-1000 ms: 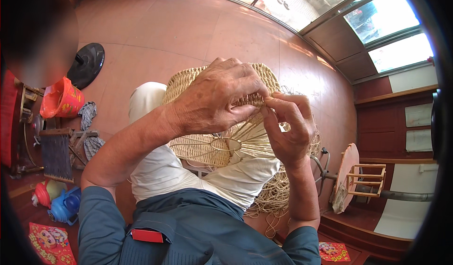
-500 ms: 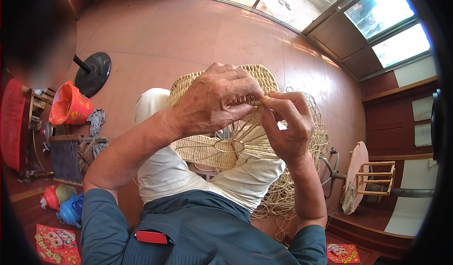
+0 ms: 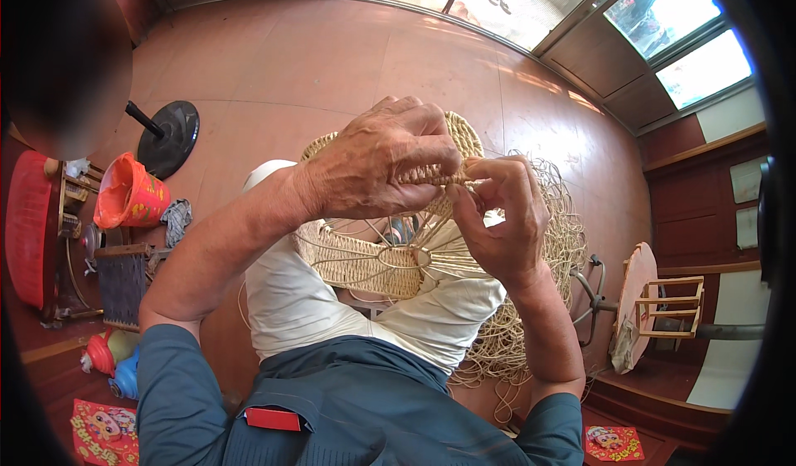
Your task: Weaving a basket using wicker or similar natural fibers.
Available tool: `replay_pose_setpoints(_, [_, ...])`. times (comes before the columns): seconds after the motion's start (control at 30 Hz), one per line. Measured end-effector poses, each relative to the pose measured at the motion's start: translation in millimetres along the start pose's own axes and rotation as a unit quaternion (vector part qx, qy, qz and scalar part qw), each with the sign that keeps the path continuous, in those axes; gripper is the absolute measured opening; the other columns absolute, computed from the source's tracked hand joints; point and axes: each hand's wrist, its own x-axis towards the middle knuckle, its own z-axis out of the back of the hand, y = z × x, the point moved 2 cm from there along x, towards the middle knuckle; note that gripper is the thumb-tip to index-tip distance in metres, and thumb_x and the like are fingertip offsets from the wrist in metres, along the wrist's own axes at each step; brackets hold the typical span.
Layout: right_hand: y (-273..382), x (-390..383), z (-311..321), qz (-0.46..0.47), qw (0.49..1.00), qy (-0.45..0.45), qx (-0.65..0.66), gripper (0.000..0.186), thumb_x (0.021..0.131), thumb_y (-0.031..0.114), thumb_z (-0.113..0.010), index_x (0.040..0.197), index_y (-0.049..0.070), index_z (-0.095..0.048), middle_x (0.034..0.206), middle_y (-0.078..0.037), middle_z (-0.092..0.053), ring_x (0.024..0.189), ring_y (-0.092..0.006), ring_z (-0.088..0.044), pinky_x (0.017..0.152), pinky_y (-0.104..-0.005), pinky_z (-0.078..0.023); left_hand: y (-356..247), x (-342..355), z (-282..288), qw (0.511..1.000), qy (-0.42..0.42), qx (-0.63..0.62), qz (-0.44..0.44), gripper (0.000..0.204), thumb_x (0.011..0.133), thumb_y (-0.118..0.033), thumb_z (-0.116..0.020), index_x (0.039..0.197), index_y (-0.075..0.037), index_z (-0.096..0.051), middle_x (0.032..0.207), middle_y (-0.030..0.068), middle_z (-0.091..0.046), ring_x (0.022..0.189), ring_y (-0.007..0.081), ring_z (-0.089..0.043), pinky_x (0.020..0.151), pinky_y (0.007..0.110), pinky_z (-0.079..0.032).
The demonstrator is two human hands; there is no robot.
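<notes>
A woven piece of straw-coloured cord (image 3: 356, 269) rests across my lap, open in the middle, with strands fanning out from two small rings. My left hand (image 3: 369, 163) is closed round a section of its far woven edge, thumb below and fingers above. Just right of it, my right hand (image 3: 512, 217) pinches at the same edge between thumb and forefinger; the cord end there is mostly hidden by the fingertips. Long loose cord (image 3: 557, 225) spills in a tangled heap to the right of my legs.
At left stand a red bucket (image 3: 133, 192), a round black stand base (image 3: 168, 140) and a small folding stool (image 3: 124, 288). A round-topped piece of furniture (image 3: 634, 304) lies tipped on the right. Glazed doors (image 3: 497, 6) line the far side.
Both hands keep their hold at the woven edge. The woven piece has tilted, its far part showing less behind my left hand. My right fingers have shifted slightly at the edge.
</notes>
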Motion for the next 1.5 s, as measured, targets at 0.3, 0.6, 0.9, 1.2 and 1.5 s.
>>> replay_pose_setpoints(0.3, [-2.7,5.7,0.9,-0.009,1.0,0.007,0.004,0.026,0.089,0.002,-0.084,0.111,0.005,-0.071,0.102,-0.005,-0.067,0.059,-0.0069,-0.065,0.051,-0.0263,-0.052,9.2,-4.5,0.3,0.977,0.097,-0.132,0.137,0.023,0.089,-0.018,-0.076,0.11,-0.011,-0.075,0.113,0.0067,-0.069,0.118,0.0279,-0.066,0.107,0.043,-0.05])
replay_pose_setpoints(0.6, [-3.2,9.9,-2.5,-0.012,1.0,0.02,0.008,0.025,0.088,0.002,-0.083,0.11,0.005,-0.072,0.102,-0.006,-0.068,0.059,-0.0071,-0.065,0.05,-0.0267,-0.052,15.8,-6.8,4.7,0.98,-0.019,-0.062,0.189,0.023,0.102,-0.02,-0.077,0.121,-0.008,-0.078,0.124,0.0113,-0.073,0.124,0.0271,-0.068,0.11,0.042,-0.052])
replay_pose_setpoints(0.9, [-4.1,7.4,-3.0,-0.016,1.0,0.014,0.001,0.027,0.088,0.003,-0.084,0.111,0.006,-0.071,0.101,-0.006,-0.067,0.058,-0.0071,-0.064,0.049,-0.0276,-0.051,11.4,2.1,-3.9,0.985,0.007,-0.12,0.125,0.011,0.101,-0.007,-0.077,0.112,-0.003,-0.078,0.102,0.0076,-0.07,0.099,0.0236,-0.071,0.086,0.035,-0.058])
replay_pose_setpoints(1.2, [-5.6,7.9,-2.8,-0.017,1.0,0.006,0.006,0.029,0.088,0.003,-0.083,0.112,0.006,-0.067,0.101,-0.006,-0.067,0.057,-0.0096,-0.064,0.05,-0.0294,-0.05,-0.4,8.6,10.4,0.985,0.038,-0.116,0.119,0.022,0.1,-0.001,-0.074,0.121,-0.005,-0.077,0.1,0.0078,-0.071,0.094,0.0225,-0.072,0.085,0.037,-0.058])
replay_pose_setpoints(1.5, [-15.0,10.4,-6.1,-0.019,1.0,0.001,0.025,0.028,0.089,0.004,-0.084,0.111,0.004,-0.068,0.1,-0.006,-0.068,0.057,-0.0097,-0.064,0.05,-0.0299,-0.051,-11.5,6.5,-2.0,0.997,0.014,-0.01,0.072,0.032,0.096,-0.002,-0.077,0.127,-0.008,-0.076,0.104,0.0119,-0.079,0.096,0.0318,-0.076,0.082,0.042,-0.061])
